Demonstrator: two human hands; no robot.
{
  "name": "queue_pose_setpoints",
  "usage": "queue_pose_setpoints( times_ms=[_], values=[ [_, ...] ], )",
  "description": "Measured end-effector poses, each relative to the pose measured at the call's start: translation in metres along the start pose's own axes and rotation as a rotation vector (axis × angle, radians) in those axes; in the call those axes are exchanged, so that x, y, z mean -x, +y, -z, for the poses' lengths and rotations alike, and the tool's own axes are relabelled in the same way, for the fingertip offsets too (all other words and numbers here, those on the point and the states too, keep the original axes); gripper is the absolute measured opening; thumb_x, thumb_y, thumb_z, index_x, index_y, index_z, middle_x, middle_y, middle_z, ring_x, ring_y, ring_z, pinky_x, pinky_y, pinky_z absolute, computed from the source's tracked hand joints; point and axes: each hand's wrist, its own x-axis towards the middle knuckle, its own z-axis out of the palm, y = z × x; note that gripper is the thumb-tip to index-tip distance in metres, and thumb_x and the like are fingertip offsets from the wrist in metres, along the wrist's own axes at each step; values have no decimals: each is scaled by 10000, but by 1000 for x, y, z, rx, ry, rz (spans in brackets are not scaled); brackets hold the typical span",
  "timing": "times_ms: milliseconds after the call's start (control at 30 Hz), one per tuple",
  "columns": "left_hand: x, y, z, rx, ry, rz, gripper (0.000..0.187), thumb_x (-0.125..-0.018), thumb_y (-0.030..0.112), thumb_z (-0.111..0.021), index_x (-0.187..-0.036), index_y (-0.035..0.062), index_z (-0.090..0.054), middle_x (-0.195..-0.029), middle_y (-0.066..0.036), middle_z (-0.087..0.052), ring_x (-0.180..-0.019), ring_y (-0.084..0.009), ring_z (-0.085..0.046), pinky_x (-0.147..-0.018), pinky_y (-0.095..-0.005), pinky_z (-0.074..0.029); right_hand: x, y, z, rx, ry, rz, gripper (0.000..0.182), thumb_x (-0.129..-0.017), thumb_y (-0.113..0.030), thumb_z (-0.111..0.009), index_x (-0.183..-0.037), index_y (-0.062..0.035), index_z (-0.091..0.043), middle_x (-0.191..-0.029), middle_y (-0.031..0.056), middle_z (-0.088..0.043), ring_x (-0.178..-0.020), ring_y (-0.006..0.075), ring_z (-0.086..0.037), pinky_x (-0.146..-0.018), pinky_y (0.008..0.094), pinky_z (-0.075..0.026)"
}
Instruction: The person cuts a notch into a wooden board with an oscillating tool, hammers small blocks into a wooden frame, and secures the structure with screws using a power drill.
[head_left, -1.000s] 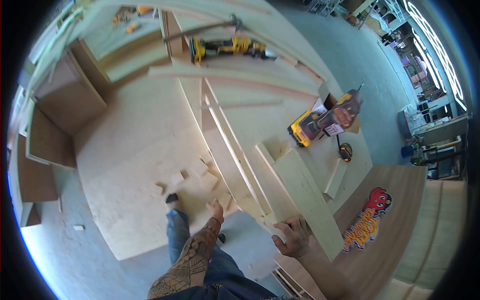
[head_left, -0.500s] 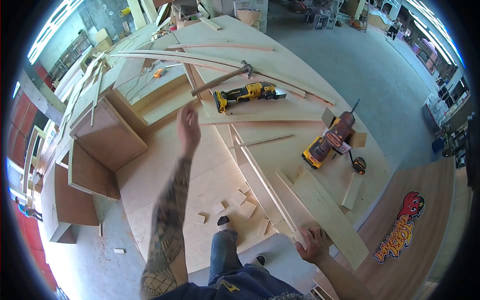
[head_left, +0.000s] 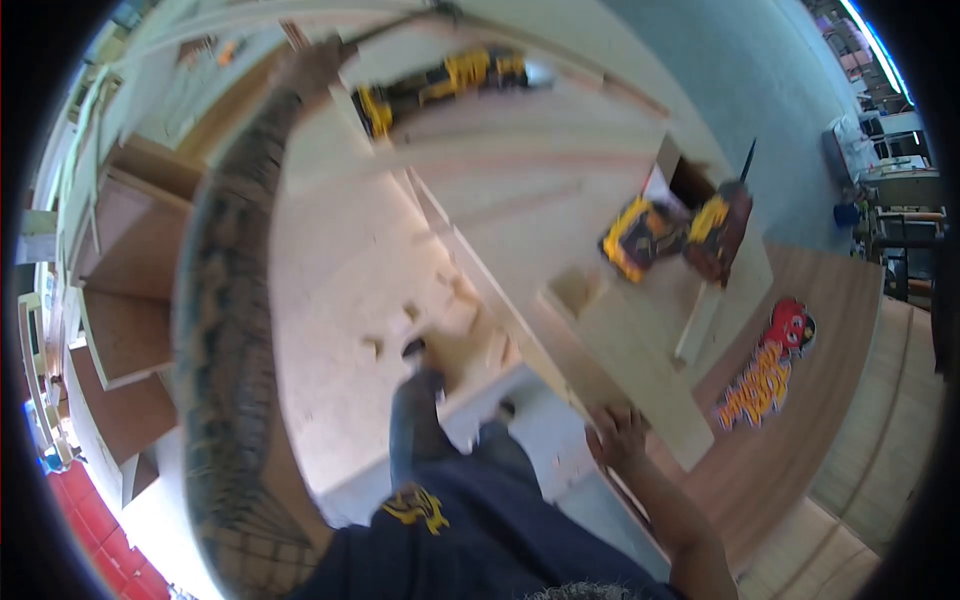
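The hammer handle (head_left: 385, 28) lies at the far end of the plywood bench (head_left: 560, 190), just beyond the yellow saw (head_left: 440, 85). The left hand (head_left: 310, 65) reaches to its near end; motion blur hides whether the fingers grip. The right hand (head_left: 618, 440) lies flat, fingers spread, on the near end of a board (head_left: 630, 370) at the bench's near edge. A yellow drill (head_left: 680, 232) lies beyond that board.

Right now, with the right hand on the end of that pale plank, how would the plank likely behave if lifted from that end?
The plank looks thick and flat, so probably stiff. It is long and the right hand rests at one end, so it would likely feel end-heavy and pivot. Bare wood, probably not slippery.
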Motion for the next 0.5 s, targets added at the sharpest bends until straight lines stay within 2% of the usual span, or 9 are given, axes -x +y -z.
queue_pose_setpoints(
  times_ms=[33, 67, 100, 133, 200, 267, 333, 433, 500],
  values=[
    [-7, -18, -18, 58, 258, -283, 328, -1128, 376, -475, -1247, 116, -636, -1098, -153, -680, -907, -353, -693, -787, -443, -591, 3, 2, -3, -55, -28, 8, 616, -856, -225, -796, -1427, -174, -573, -1175, 126, -552, -1043, 393, -567, -909, 556, -479],
    [-5, -40, -38, 131, 530, -548, 342, -1139, 401, -482, -1206, 99, -625, -941, -128, -684, -695, -288, -682, -676, -399, -580, 7, 4, -6, -88, -30, -4, 626, -863, -235, -797, -1445, -196, -573, -1172, 112, -550, -1031, 370, -564, -895, 525, -484],
    [53, 2, 35, 470, 154, 61, 447, -1082, 474, -591, -1176, 45, -673, -1005, -257, -718, -952, -326, -709, -821, -514, -522, 6, 4, -9, -119, -15, -8, 636, -869, -246, -798, -1463, -219, -572, -1169, 99, -548, -1018, 348, -561, -881, 494, -489],
    [78, 6, 30, 567, 266, 85, 483, -1102, 488, -534, -1192, 29, -656, -964, -248, -683, -918, -372, -705, -814, -507, -517, 10, 4, -6, -129, -56, -6, 636, -869, -246, -798, -1463, -219, -572, -1169, 99, -548, -1018, 348, -561, -881, 494, -489],
    [141, 14, 8, 754, 429, 238, 352, -1090, 359, -618, -1157, 16, -661, -947, -176, -700, -871, -298, -695, -757, -447, -538, 6, 6, -9, -148, -28, -3, 633, -895, -245, -788, -1478, -176, -553, -1168, 118, -540, -1016, 339, -550, -881, 495, -480],
    [222, 40, -2, 1161, 271, 339, 417, -1147, 476, -479, -1112, 76, -592, -770, -46, -598, -568, -154, -576, -572, -328, -512, 1, 5, -8, -153, -13, 31, 634, -896, -248, -789, -1478, -165, -551, -1169, 130, -534, -1005, 337, -545, -880, 496, -476],
    [318, 84, -36, 1544, 401, 434, 482, -1136, 552, -469, -1064, 87, -577, -753, 14, -553, -591, -69, -523, -527, -255, -445, 0, 6, -6, -158, 6, 85, 636, -898, -250, -791, -1478, -154, -549, -1171, 141, -527, -995, 334, -540, -878, 496, -471],
    [468, 185, -79, 1775, 341, 811, 616, -1120, 644, -393, -1003, 72, -591, -697, -12, -563, -522, -94, -525, -474, -259, -431, 2, 8, -8, -142, 1, 107, 625, -913, -243, -784, -1490, -148, -564, -1173, 154, -522, -974, 329, -536, -885, 491, -464],
    [548, 261, -102, 2031, 143, 1226, 608, -1133, 629, -363, -1006, 69, -563, -720, -19, -569, -509, -101, -514, -467, -287, -451, 6, 10, -10, -137, -33, 98, 597, -927, -225, -775, -1493, -158, -596, -1209, 175, -500, -1011, 335, -518, -916, 483, -450]
  ],
)
